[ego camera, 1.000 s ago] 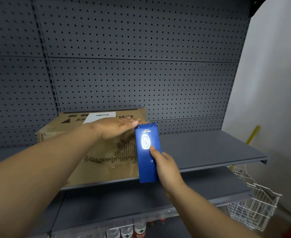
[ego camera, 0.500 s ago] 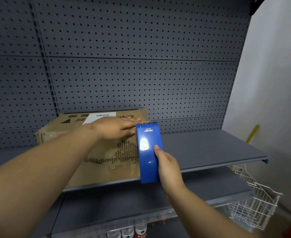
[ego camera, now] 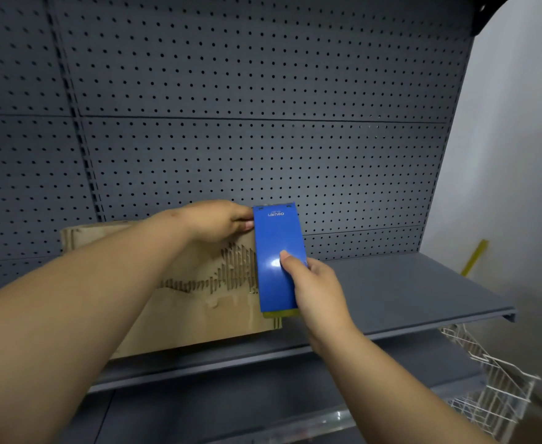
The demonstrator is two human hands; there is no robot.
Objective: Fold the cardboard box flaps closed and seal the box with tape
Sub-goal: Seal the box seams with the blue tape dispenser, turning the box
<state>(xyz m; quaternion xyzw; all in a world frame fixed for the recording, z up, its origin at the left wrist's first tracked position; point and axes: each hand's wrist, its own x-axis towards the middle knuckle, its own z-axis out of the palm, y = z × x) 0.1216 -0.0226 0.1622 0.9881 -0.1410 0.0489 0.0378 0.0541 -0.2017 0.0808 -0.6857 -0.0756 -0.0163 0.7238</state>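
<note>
**Tape dispenser at the box's right corner, left hand bracing the top**

The cardboard box (ego camera: 180, 302) sits on the grey shelf (ego camera: 407, 293), toward its left side, with its near face reaching close to the shelf's front lip. The left hand (ego camera: 213, 221) lies over the top right corner of the box, fingers curled down and pressing the top there; whether a flap edge is pinched under them cannot be told. The right hand (ego camera: 314, 286) grips the blue tape dispenser (ego camera: 277, 257) from its right side, thumb laid on the flat blue face, and holds it upright against the box's right end. A yellowish strip shows at the dispenser's lower edge; whether tape is already stuck to the cardboard is not visible.

The near face of the box is torn, its corrugation exposed, so tape laid over that patch may bond poorly or peel more paper away. Pulling the dispenser hard could drag the box toward the shelf's front edge if the left hand eases off. The left fingertips lie just beside the dispenser's top and could get caught by it.

To the right the shelf offers open room for the right hand's stroke. The pegboard back panel (ego camera: 263, 139) stands close behind the box, limiting reach on the far side. A white wire basket (ego camera: 493, 389) hangs low at the right, well apart.
</note>
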